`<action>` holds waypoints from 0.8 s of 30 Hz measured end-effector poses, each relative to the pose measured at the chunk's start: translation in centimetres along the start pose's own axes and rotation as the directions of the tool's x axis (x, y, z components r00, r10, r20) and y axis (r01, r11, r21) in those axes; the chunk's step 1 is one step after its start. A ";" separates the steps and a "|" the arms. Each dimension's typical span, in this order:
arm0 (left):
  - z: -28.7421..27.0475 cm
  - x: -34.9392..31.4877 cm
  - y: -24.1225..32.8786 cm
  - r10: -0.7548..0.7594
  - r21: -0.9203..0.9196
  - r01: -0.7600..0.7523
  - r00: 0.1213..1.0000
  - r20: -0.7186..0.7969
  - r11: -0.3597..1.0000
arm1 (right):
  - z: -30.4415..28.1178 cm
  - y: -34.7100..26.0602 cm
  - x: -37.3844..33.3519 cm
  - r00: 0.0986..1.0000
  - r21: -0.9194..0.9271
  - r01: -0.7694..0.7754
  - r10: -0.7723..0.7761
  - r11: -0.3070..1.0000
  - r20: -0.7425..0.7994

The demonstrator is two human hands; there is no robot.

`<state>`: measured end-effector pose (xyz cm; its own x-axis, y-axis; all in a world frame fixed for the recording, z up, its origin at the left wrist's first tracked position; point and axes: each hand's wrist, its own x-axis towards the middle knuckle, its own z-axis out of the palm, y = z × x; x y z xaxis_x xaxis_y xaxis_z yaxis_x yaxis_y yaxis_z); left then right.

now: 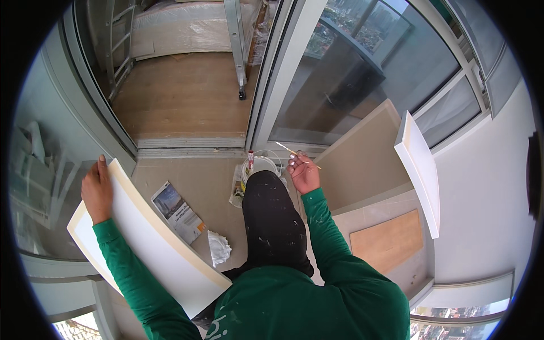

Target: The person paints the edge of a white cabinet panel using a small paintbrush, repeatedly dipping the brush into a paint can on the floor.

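Note:
My left hand [97,191] grips the far edge of a long white board [148,241] with cream edges, which slants across my left side from the hand down toward my body. My right hand [303,171] is raised in front of me and pinches a thin paintbrush [296,153] by its wooden handle. Just left of that hand, on the floor, stands a white paint bucket [262,165] with a wire handle, partly hidden behind my black-trousered knee [272,218]. Both sleeves are green.
A folded magazine [177,211] and a crumpled white rag [219,248] lie on the tiled floor. A second white panel [422,170] leans at the right beside a beige board [362,153]. A sliding glass door frame [277,79] and ladder legs [238,51] stand ahead.

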<state>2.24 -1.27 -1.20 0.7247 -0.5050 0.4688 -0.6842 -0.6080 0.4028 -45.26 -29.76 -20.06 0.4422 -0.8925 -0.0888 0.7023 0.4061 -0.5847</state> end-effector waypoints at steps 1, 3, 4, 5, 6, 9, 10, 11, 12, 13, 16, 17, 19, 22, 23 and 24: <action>0.2 0.2 -0.2 -0.008 -0.019 0.008 1.000 -0.012 1.000 | 2.6 -0.5 0.4 0.998 0.010 -0.007 0.006 1.000 0.060; 0.4 0.3 -0.6 0.026 -0.034 -0.027 0.999 -0.026 0.999 | 7.5 -0.6 1.3 0.983 -0.024 0.004 0.000 1.000 0.182; 0.3 0.2 -0.8 0.035 -0.016 -0.036 0.999 -0.032 0.999 | 9.8 0.3 1.4 0.969 -0.026 -0.012 0.018 1.000 0.245; -0.2 0.0 0.1 0.053 -0.028 -0.055 0.997 -0.063 0.998 | 12.1 0.9 1.4 0.955 -0.046 -0.010 0.024 0.999 0.295; -0.2 -0.1 0.9 0.072 -0.031 -0.074 0.996 -0.054 0.997 | 13.8 0.9 1.2 0.938 -0.066 -0.009 0.031 0.998 0.344; -0.1 0.0 1.4 0.101 -0.004 -0.102 0.991 -0.090 0.995 | 19.6 4.4 0.9 0.880 -0.168 -0.010 0.089 0.986 0.466; -0.3 -0.1 0.8 0.109 0.001 -0.109 0.990 -0.087 0.994 | 21.7 6.0 0.6 0.852 -0.227 0.012 0.109 0.974 0.513; -0.3 -0.2 0.5 0.087 0.012 -0.086 0.994 -0.069 0.996 | 23.0 6.9 0.4 0.828 -0.293 0.056 0.119 0.954 0.548; -0.6 -0.2 0.4 0.070 0.020 -0.069 0.996 -0.052 0.997 | 24.2 8.1 0.2 0.809 -0.332 0.061 0.148 0.941 0.569; -0.7 -0.2 0.4 0.063 0.023 -0.062 0.998 -0.033 0.998 | 25.3 9.3 0.1 0.793 -0.368 0.074 0.169 0.927 0.585; -0.5 -0.3 0.7 0.056 -0.030 -0.057 0.997 -0.056 0.998 | 27.0 12.1 0.5 0.766 -0.356 0.015 0.218 0.934 0.605; -0.7 -0.2 0.9 0.040 -0.101 -0.045 0.998 -0.054 0.994 | 26.9 12.7 0.9 0.772 -0.311 -0.047 0.232 0.949 0.592; -1.5 -0.4 1.5 0.021 -0.256 -0.032 0.999 -0.046 0.966 | 27.7 13.5 1.5 0.776 -0.195 -0.195 0.273 0.961 0.569; -1.5 -0.7 2.6 0.115 -0.585 -0.184 0.982 -0.153 0.790 | 29.2 14.3 2.4 0.769 -0.020 -0.372 0.320 0.928 0.553; -1.3 -0.6 2.3 0.165 -0.605 -0.184 0.982 -0.088 0.775 | 29.4 14.5 2.8 0.769 0.008 -0.388 0.319 0.921 0.554; -1.0 -0.5 2.3 0.218 -0.614 -0.221 0.973 -0.080 0.758 | 29.8 14.9 3.1 0.766 0.038 -0.408 0.319 0.912 0.558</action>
<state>0.21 -1.78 0.29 0.5491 -0.5745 0.6070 -0.7285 0.0269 0.6845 -16.77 -20.61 -5.03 0.8742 -0.4447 0.1949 0.4814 0.7421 -0.4665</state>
